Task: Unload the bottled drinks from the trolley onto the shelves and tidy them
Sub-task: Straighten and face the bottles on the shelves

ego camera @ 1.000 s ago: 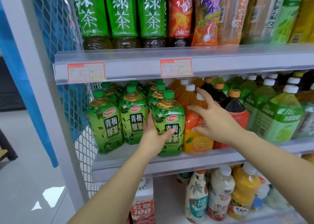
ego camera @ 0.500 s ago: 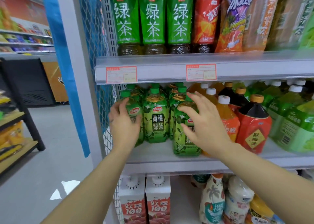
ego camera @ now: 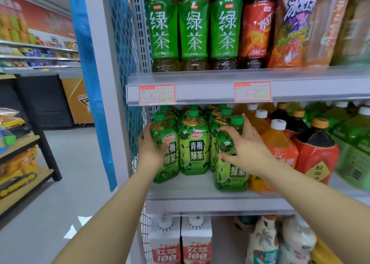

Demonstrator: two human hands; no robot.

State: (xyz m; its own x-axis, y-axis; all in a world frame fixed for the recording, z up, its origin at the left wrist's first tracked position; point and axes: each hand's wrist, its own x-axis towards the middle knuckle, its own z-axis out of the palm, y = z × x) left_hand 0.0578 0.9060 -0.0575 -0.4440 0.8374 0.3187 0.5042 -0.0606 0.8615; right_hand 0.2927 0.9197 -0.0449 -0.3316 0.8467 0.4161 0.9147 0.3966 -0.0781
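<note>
Three green plum-tea bottles stand in the front row on the middle shelf [ego camera: 200, 199], with more behind them. My left hand [ego camera: 150, 151] wraps the left bottle [ego camera: 168, 163] at the shelf's left end. My right hand [ego camera: 246, 151] grips the right bottle [ego camera: 228, 173], which stands further forward than the others. Between my hands the middle bottle [ego camera: 194, 149] stands untouched. The trolley is not in view.
Orange juice [ego camera: 278, 149] and a dark drink with a red label [ego camera: 316, 155] stand right of my right hand. Tall green tea bottles [ego camera: 194, 27] fill the upper shelf. White cartons [ego camera: 180, 243] sit below. A blue mesh side panel [ego camera: 122, 63] closes the shelf's left end.
My left hand left the front bottle and moved to the leftmost one. My right hand moved from the orange juice onto the front green bottle. The view shifted left.
</note>
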